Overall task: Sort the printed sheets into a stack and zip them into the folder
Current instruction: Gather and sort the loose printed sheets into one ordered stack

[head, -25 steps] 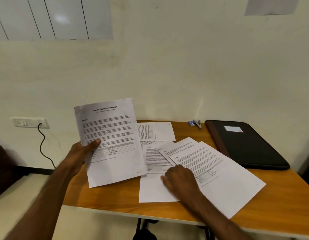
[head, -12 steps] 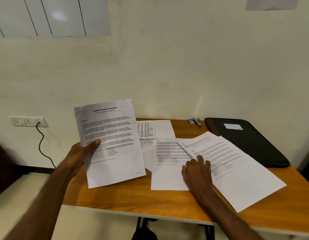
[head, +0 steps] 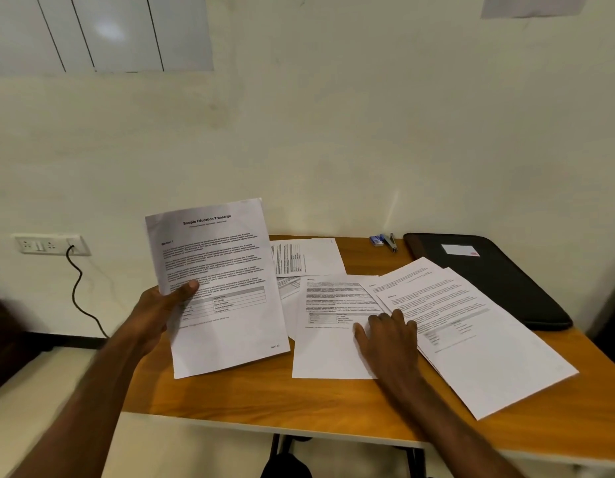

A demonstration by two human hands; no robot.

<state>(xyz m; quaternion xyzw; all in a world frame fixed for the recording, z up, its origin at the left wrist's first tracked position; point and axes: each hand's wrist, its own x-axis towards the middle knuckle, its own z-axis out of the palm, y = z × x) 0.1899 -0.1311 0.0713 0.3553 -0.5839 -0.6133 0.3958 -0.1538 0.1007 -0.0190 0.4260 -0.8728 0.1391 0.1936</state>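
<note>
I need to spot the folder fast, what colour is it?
The folder is black with a small white label, lying closed at the table's far right; the head view shows it.

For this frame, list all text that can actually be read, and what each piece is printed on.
"Sample Education Transcript": heading of the sheet held up in the left hand.
"Section 1": first subheading on that same sheet.
Its body text, table and page footer: too small to read.
Sheets on the table under and around the right hand: print blurred, unreadable.
White label on the black folder: no legible text.
</note>
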